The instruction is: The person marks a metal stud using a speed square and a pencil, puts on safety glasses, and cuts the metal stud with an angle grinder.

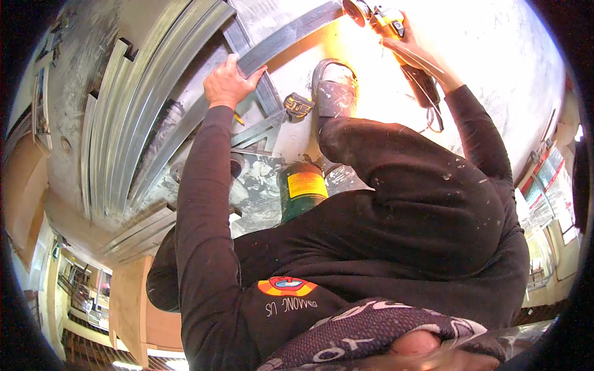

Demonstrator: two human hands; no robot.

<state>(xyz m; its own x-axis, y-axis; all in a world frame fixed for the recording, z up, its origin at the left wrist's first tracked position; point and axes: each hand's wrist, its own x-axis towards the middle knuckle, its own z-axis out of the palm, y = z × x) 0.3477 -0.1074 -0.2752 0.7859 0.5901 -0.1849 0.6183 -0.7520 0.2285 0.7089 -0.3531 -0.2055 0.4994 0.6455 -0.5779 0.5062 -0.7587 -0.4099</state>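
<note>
My left hand (pixel 229 83) is closed over a long grey metal profile (pixel 284 38), thumb along its near side. At the profile's far end, my right hand (pixel 422 48) grips a yellow and black angle grinder (pixel 390 25). The grinder's disc (pixel 357 11) is at the metal, and a bright orange glow of sparks spreads below it over the floor. Glare washes out the exact contact. A tape measure (pixel 298 107) and a triangular metal square (pixel 263 136) lie between my left hand and my sandalled foot (pixel 335 89).
Several long metal profiles (pixel 154 80) lie stacked to the left. A green container with a yellow label (pixel 306 184) stands near my knee. A yellow pencil (pixel 239 118) lies by my left wrist. The grinder's cord (pixel 438 120) trails at the right. A wooden box (pixel 139 303) is at lower left.
</note>
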